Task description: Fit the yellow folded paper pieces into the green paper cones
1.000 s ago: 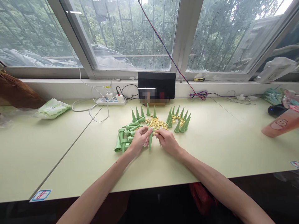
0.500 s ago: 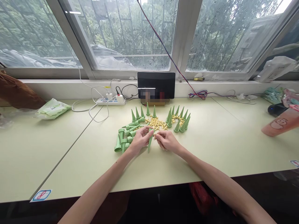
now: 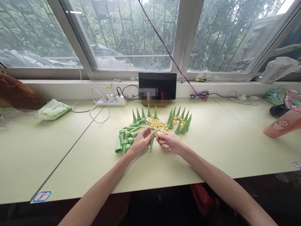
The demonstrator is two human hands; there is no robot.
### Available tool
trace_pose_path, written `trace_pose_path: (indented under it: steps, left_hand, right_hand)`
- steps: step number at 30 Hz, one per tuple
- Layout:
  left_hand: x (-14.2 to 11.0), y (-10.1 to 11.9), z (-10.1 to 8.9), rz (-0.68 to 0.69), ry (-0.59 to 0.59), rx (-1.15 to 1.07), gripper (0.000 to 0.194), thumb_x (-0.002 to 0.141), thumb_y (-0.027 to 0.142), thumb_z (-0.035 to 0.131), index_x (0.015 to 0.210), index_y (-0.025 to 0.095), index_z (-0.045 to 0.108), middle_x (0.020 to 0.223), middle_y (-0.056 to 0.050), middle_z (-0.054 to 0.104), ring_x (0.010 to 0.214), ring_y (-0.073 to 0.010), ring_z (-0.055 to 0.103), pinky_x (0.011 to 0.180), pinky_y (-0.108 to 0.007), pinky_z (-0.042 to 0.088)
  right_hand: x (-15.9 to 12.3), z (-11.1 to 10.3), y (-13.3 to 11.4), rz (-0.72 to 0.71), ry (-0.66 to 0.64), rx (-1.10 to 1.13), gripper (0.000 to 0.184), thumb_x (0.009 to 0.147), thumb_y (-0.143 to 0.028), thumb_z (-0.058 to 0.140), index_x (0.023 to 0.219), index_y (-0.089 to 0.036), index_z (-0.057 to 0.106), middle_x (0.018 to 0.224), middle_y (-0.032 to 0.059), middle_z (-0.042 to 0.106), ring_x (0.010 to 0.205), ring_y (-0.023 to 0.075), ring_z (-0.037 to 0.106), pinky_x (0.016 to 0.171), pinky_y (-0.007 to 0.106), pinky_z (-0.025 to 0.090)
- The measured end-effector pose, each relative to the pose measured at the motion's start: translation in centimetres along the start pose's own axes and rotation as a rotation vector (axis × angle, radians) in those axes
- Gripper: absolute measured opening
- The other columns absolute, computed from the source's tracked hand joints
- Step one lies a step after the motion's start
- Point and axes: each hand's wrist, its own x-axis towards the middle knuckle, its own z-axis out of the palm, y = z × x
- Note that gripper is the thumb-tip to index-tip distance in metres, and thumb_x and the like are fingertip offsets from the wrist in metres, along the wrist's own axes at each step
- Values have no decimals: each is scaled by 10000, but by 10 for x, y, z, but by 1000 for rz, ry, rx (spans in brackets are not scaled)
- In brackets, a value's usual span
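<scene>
My left hand [image 3: 144, 139] is closed on a green plastic spike [image 3: 152, 142], whose tip points down toward the table. Close beside it, my right hand [image 3: 168, 141] pinches a small yellow piece [image 3: 156, 135] against the spike's upper side; fingers partly hide it. Beyond both hands lies a pile of small yellow pieces [image 3: 158, 123]. Left of my left hand, several green spikes [image 3: 122, 141] lie in a heap. More green spikes [image 3: 178, 127] stand tip-up at the right, around another group of yellow pieces [image 3: 176, 120]. A few upright spikes [image 3: 143, 113] form a row at the back.
A dark screen [image 3: 157, 86] stands at the back by the window. A power strip [image 3: 112, 101] with cables lies to its left. A packet of wipes [image 3: 54, 110] is at far left, a pink cup [image 3: 282, 123] at far right. The table's front edge [image 3: 160, 185] runs below my forearms.
The spike in my left hand has tilted slightly, its tip a little higher and to the right. My right hand's fingers have shifted slightly around the yellow piece.
</scene>
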Motion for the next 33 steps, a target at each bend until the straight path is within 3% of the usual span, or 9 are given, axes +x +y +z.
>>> trace_pose_path:
  steps: [3,6,10,24,28,33]
  left_hand:
    - [1,1,1,-21,38,-52,477,775,555,725,1016,167,587,538,89,433,378,-53,346,354,-193,319]
    - [2,1,0,-43,47,-140,443,772,541,737,951,166,583,494,93,426,363,-49,325,351,-190,323]
    - [3,1,-1,-69,39,-215,405,777,522,743,864,171,563,450,97,395,359,-50,317,350,-177,302]
    - [1,2,0,-94,39,-191,434,747,533,769,856,164,569,469,99,382,373,-44,311,345,-173,294]
    - [0,3,0,-79,31,-174,443,749,530,767,912,164,580,491,103,382,377,-41,307,348,-173,300]
    - [-3,4,3,-46,19,-111,468,775,528,740,1023,166,576,550,91,442,376,-44,342,354,-187,327]
  right_hand:
    - [2,6,6,-215,141,-211,440,832,-583,649,724,-164,566,518,-56,489,348,65,429,311,194,303]
    - [1,9,11,-454,252,-427,411,902,-568,568,769,-180,560,596,-31,552,372,79,481,375,224,382]
    - [-1,8,13,-585,291,-625,329,926,-517,561,941,-191,593,756,0,610,468,97,549,458,238,439]
    - [-1,6,14,-693,327,-791,283,963,-420,520,832,-189,620,619,-11,565,514,120,506,547,255,425]
    - [-3,7,13,-672,326,-736,308,955,-445,538,799,-193,620,575,-24,552,456,109,480,520,258,412]
    - [-4,8,11,-549,274,-525,383,947,-507,536,714,-203,551,484,-46,508,361,93,428,416,244,357]
